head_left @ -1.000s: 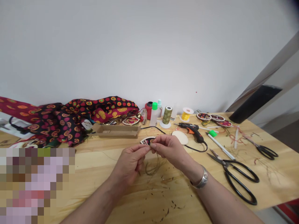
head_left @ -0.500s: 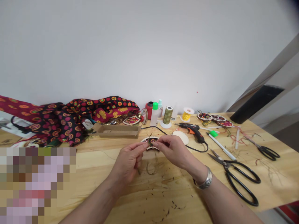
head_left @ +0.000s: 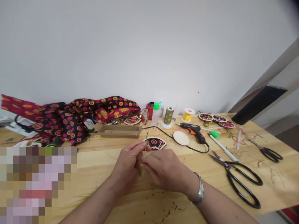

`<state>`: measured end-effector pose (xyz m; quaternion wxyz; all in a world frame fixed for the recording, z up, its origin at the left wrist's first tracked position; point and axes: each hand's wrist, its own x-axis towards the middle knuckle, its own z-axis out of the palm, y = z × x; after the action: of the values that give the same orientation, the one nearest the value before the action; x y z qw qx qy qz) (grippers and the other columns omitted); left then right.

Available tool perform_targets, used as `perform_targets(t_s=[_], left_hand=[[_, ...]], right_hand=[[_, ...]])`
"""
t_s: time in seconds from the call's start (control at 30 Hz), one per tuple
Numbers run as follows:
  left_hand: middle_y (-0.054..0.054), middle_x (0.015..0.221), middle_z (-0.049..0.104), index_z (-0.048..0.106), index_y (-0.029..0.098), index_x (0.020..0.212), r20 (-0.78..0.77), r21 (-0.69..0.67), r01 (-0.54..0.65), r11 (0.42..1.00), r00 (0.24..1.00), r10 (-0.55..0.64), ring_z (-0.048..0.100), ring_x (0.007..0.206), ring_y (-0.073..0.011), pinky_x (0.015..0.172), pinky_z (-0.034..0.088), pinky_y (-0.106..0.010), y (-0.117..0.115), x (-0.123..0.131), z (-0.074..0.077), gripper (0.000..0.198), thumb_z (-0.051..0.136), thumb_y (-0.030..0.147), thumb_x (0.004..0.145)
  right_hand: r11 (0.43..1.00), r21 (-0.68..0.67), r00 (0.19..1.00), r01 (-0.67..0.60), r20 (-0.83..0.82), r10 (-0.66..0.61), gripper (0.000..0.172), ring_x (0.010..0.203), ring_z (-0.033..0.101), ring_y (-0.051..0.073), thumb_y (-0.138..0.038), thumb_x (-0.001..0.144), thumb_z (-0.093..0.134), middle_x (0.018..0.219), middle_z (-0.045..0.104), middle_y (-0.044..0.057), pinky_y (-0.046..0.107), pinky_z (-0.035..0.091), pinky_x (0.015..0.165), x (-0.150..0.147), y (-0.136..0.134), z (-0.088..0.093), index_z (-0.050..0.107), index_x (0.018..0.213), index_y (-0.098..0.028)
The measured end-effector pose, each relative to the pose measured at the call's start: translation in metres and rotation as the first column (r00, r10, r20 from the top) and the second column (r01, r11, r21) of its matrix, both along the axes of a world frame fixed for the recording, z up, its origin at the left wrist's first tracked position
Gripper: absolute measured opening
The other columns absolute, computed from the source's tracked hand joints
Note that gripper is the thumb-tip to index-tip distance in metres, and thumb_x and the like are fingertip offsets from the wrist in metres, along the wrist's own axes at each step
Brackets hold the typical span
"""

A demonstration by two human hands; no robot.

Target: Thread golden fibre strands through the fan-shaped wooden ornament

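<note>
My left hand (head_left: 129, 165) and my right hand (head_left: 164, 170) are close together over the wooden table (head_left: 93, 165), near its front middle. Both pinch a thin olive-gold thread (head_left: 146, 143), and a short end of it sticks up between the fingertips. The right hand lies low and partly under the left fingertips, and its wrist carries a silver bracelet (head_left: 198, 194). Just behind the hands lies a fan-shaped ornament (head_left: 156, 142) with red and black patterned fabric. A plain wooden oval (head_left: 181, 138) lies to its right.
Patterned red-black fabric (head_left: 70, 118) is heaped at the back left beside a flat cardboard box (head_left: 118, 130). Thread spools (head_left: 167, 115), bottles and a glue gun (head_left: 193, 129) stand at the back. Large black scissors (head_left: 240, 180) and smaller scissors (head_left: 268, 151) lie right. Thread scraps litter the front.
My right hand dropped from beside the ornament toward me and now sits lower, against the left hand. The fan-shaped ornament is now uncovered on the table. The thread loop below the hands is hidden.
</note>
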<state>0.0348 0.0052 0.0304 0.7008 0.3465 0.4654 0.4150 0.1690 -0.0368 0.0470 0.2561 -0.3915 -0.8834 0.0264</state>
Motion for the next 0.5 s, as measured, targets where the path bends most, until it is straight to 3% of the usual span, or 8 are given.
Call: perform_targets(t_s=[0.13,0.2,0.27,0.33,0.4,0.43,0.5], left_hand=[[0.009,0.036,0.034,0.051,0.014,0.052,0.115,-0.094,0.028,0.995,0.993,-0.017,0.023,0.032,-0.0028,0.033,0.013,-0.018,0.001,-0.001,-0.003,0.029,0.068,0.035,0.063],[0.011,0.038,0.03,0.046,0.015,0.051,0.182,-0.097,0.02,0.995,0.983,-0.003,0.021,0.033,-0.0022,0.034,0.013,-0.017,0.001,-0.001,-0.005,0.031,0.069,0.032,0.062],[0.011,0.041,0.027,0.048,0.016,0.056,0.21,-0.086,0.017,0.996,0.978,0.001,0.02,0.035,-0.0023,0.035,0.013,-0.016,0.001,-0.001,-0.006,0.027,0.07,0.031,0.062],[0.012,0.042,0.025,0.051,0.015,0.06,0.195,-0.079,0.013,0.997,0.981,0.002,0.019,0.036,-0.0024,0.035,0.012,-0.016,0.0,0.0,-0.004,0.024,0.07,0.029,0.062],[0.012,0.042,0.024,0.054,0.014,0.062,0.164,-0.083,0.004,0.997,0.986,0.009,0.018,0.037,-0.0023,0.035,0.011,-0.016,-0.001,0.001,-0.001,0.022,0.071,0.028,0.06],[0.012,0.042,0.024,0.055,0.014,0.063,0.15,-0.087,0.001,0.996,0.989,0.012,0.018,0.037,-0.0023,0.035,0.01,-0.015,-0.001,0.002,0.0,0.022,0.072,0.028,0.059],[0.012,0.042,0.026,0.059,0.014,0.068,0.128,-0.09,0.004,0.996,0.992,0.008,0.019,0.037,-0.0024,0.036,0.01,-0.015,-0.002,0.003,0.002,0.022,0.072,0.027,0.058]], right_hand=[[0.987,0.125,0.98,-0.102,0.181,0.079,0.018,0.062,0.048,0.016,-0.01,0.081,0.039,0.068,0.057,0.005,0.029,0.034,0.054,-0.004,-0.002,-0.01,0.055,0.074,-0.016],[0.979,0.095,0.979,-0.179,0.117,0.167,0.018,0.063,0.048,0.016,-0.016,0.08,0.041,0.066,0.057,0.005,0.029,0.036,0.054,-0.003,-0.003,-0.008,0.055,0.069,-0.017],[0.974,0.045,0.97,-0.221,-0.097,0.225,0.018,0.068,0.051,0.016,-0.023,0.08,0.044,0.072,0.059,0.005,0.029,0.04,0.061,0.002,-0.002,-0.002,0.056,0.066,-0.018],[0.994,-0.036,0.914,-0.107,-0.397,0.084,0.017,0.076,0.053,0.016,-0.023,0.081,0.045,0.084,0.06,0.007,0.03,0.042,0.071,0.007,0.003,0.003,0.058,0.07,-0.018],[0.97,-0.225,0.741,0.089,-0.636,-0.215,0.018,0.08,0.053,0.016,-0.023,0.083,0.044,0.085,0.059,0.007,0.029,0.042,0.074,0.011,0.011,0.003,0.058,0.073,-0.017],[0.931,-0.354,0.636,0.091,-0.698,-0.328,0.018,0.079,0.053,0.016,-0.026,0.083,0.046,0.084,0.059,0.006,0.029,0.043,0.073,0.012,0.015,0.001,0.058,0.073,-0.017],[0.803,-0.586,0.467,-0.108,-0.743,-0.48,0.02,0.072,0.054,0.014,-0.033,0.082,0.049,0.077,0.059,0.004,0.028,0.044,0.07,0.012,0.023,-0.003,0.058,0.078,-0.016]])
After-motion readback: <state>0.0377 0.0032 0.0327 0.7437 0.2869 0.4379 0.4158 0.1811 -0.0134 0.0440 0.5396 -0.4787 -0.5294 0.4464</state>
